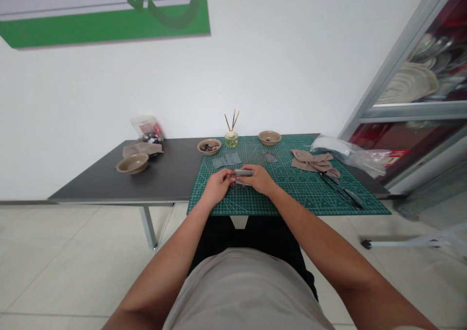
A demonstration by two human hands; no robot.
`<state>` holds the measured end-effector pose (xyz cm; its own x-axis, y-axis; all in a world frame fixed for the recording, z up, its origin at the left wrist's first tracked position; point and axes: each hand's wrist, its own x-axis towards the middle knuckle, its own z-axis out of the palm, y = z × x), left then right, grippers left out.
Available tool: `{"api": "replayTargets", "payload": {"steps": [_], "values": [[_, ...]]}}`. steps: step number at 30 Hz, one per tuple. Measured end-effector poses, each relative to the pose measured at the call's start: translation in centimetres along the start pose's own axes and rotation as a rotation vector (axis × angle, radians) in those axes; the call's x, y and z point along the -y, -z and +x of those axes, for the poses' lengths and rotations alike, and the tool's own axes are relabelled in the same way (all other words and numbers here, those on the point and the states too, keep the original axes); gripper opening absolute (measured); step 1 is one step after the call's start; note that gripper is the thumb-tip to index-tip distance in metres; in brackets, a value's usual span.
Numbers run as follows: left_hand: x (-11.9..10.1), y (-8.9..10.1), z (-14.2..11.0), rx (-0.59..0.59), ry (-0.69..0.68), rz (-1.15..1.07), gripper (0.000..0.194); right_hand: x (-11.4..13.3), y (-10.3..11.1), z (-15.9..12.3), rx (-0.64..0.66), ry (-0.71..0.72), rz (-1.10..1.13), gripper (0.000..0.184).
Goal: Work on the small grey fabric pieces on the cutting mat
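Above the green cutting mat (292, 193), my two hands meet close together. My right hand (260, 178) is closed around a small grey, partly see-through pouch (243, 173). At the pouch's left end, the fingers of my left hand (220, 184) are pinched together; whether they grip its edge or something small is hard to make out. Just beyond lie flat grey pouches (226, 160) on the mat. Another grey pouch (270, 156), with something darker inside it, rests to the right.
Behind stand a bowl of dark and brown stones (209, 147), a reed diffuser (231, 138) and another bowl (269, 137). To the right are a brown cloth (315, 162), a long black tool (343, 192) and a plastic bag (350, 154). A tan bowl (133, 164) sits left.
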<state>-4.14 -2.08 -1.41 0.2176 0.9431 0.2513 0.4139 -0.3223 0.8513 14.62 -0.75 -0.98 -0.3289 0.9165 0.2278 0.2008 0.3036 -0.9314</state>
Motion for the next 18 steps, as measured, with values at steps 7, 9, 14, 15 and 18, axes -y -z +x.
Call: {"api": "replayTargets", "payload": {"steps": [7,9,14,15,18], "values": [[-0.62,0.15,-0.21,0.023,0.001,0.048,0.017,-0.34,0.15,-0.02,-0.038,0.011,-0.096,0.029],[-0.68,0.19,-0.25,0.022,0.005,0.040,0.019,-0.39,0.17,-0.02,-0.050,0.017,-0.130,0.028],[-0.81,0.28,-0.29,0.015,0.000,0.078,0.018,0.01,0.25,-0.02,-0.050,0.075,-0.237,0.023],[-0.86,0.28,-0.30,0.012,-0.002,0.087,0.017,0.09,0.27,-0.02,-0.047,0.081,-0.245,0.022],[-0.99,0.23,-0.36,0.005,-0.008,0.098,0.016,0.19,0.29,-0.04,-0.047,0.072,-0.241,0.022]]}}
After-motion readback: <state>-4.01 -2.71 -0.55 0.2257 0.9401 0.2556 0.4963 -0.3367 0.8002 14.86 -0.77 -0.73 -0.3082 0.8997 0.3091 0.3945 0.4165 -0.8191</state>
